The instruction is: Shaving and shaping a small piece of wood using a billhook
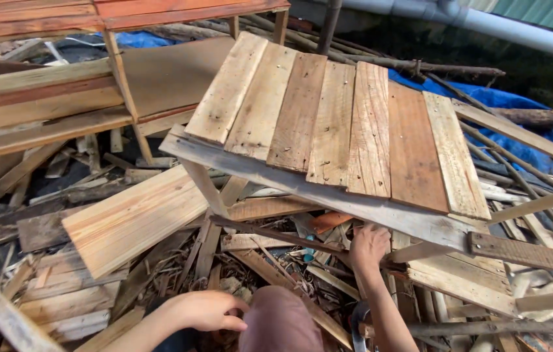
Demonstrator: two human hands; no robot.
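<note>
A slatted wooden pallet panel (348,127), made of seven weathered boards nailed side by side, sits tilted above a heap of scrap wood (159,261). A grey crossbeam (328,199) runs along the panel's lower edge. The person's right hand (368,248) reaches up just under that crossbeam, knuckles toward the camera, its fingers curled out of sight against the underside; whether they grip anything cannot be told. The left hand (208,309) rests below the panel, near the person's knee (280,322), fingers loosely bent and holding nothing. Left of the panel lies a pale fresh plank (136,218). Behind the panel, a blue tarpaulin (505,107) covers the ground, and reddish timber frames (48,91) stand to its left.
</note>
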